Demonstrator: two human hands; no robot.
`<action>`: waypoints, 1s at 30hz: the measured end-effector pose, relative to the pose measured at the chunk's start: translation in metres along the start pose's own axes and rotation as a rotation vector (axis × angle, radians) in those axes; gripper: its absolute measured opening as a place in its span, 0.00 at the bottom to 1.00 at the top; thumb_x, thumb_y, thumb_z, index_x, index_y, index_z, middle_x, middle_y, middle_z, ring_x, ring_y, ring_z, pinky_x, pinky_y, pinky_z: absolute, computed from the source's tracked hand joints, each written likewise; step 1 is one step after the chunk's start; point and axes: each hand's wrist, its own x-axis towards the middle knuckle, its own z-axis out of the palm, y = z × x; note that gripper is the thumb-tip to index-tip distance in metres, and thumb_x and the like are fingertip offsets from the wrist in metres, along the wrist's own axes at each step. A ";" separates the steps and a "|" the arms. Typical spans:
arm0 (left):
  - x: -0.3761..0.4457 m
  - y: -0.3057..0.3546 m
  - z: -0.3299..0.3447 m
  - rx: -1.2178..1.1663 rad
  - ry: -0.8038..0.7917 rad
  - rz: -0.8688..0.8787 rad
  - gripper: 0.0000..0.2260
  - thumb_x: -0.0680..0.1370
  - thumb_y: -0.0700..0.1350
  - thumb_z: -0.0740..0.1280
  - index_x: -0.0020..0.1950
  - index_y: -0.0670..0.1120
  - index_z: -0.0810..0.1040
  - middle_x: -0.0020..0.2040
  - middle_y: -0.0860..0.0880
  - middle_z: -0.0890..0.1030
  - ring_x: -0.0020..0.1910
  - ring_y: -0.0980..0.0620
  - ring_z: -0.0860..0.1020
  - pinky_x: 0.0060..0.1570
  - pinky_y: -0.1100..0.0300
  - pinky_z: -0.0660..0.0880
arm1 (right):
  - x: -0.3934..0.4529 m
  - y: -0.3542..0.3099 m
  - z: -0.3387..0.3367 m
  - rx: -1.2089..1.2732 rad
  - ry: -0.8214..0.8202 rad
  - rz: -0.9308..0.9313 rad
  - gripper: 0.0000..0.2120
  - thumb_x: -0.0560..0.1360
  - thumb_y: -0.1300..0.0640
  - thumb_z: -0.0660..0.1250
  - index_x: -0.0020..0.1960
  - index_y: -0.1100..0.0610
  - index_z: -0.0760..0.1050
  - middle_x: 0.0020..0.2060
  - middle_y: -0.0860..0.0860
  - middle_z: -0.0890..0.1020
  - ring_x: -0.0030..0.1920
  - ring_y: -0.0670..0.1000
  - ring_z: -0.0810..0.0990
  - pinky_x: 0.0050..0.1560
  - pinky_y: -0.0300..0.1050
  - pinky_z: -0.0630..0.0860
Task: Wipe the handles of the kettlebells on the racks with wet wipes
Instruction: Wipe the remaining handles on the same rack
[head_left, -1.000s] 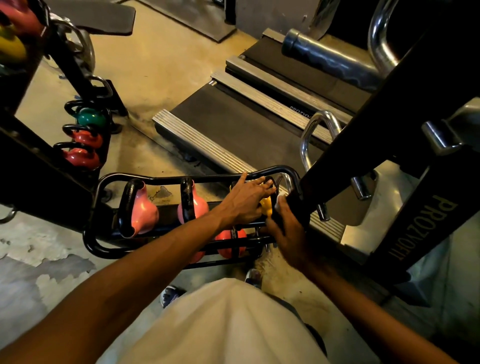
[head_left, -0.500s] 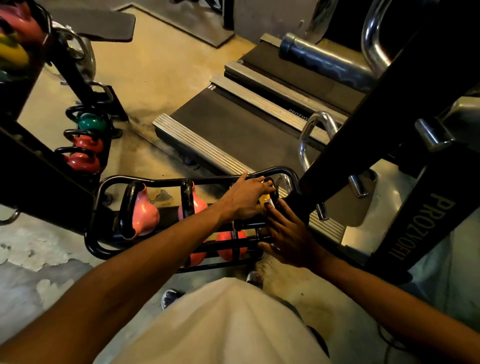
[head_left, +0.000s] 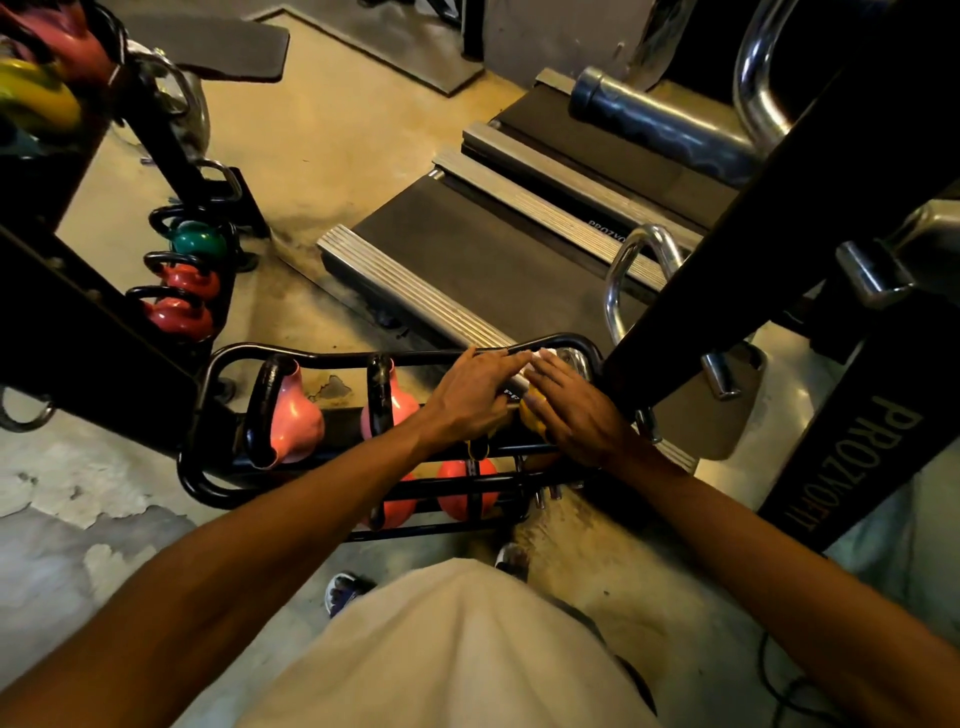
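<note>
Concrete floor (head_left: 332, 130), paint peeling | treadmill (head_left: 493, 260) behind rack (head_left: 208, 483) | both hands flat on yellow kettlebell (head_left: 531, 418)

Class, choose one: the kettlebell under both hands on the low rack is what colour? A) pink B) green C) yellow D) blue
C: yellow shows between the left hand and right hand, on the yellow kettlebell at the low rack's right end.

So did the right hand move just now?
Yes. The right hand slid up and left, from the rack's right end by the black machine post onto the yellow kettlebell, beside the left hand.
</note>
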 end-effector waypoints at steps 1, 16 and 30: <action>-0.001 -0.003 0.002 0.000 0.001 0.002 0.31 0.76 0.43 0.64 0.81 0.47 0.68 0.76 0.45 0.75 0.77 0.47 0.69 0.80 0.45 0.53 | 0.007 -0.002 -0.003 0.129 -0.034 0.078 0.33 0.85 0.37 0.49 0.80 0.58 0.66 0.80 0.53 0.67 0.83 0.50 0.57 0.84 0.50 0.52; 0.005 0.013 0.015 0.272 -0.183 0.157 0.35 0.78 0.41 0.64 0.84 0.50 0.58 0.85 0.49 0.56 0.85 0.48 0.52 0.78 0.30 0.40 | 0.045 -0.019 -0.018 1.104 0.235 0.903 0.29 0.87 0.41 0.54 0.55 0.63 0.84 0.49 0.59 0.88 0.46 0.53 0.87 0.50 0.48 0.82; 0.002 0.015 0.014 0.217 -0.216 0.104 0.33 0.80 0.45 0.65 0.85 0.52 0.58 0.86 0.50 0.54 0.85 0.45 0.52 0.77 0.28 0.40 | -0.023 -0.029 -0.005 0.690 0.245 0.815 0.05 0.80 0.66 0.69 0.52 0.66 0.83 0.45 0.60 0.84 0.44 0.52 0.82 0.53 0.51 0.77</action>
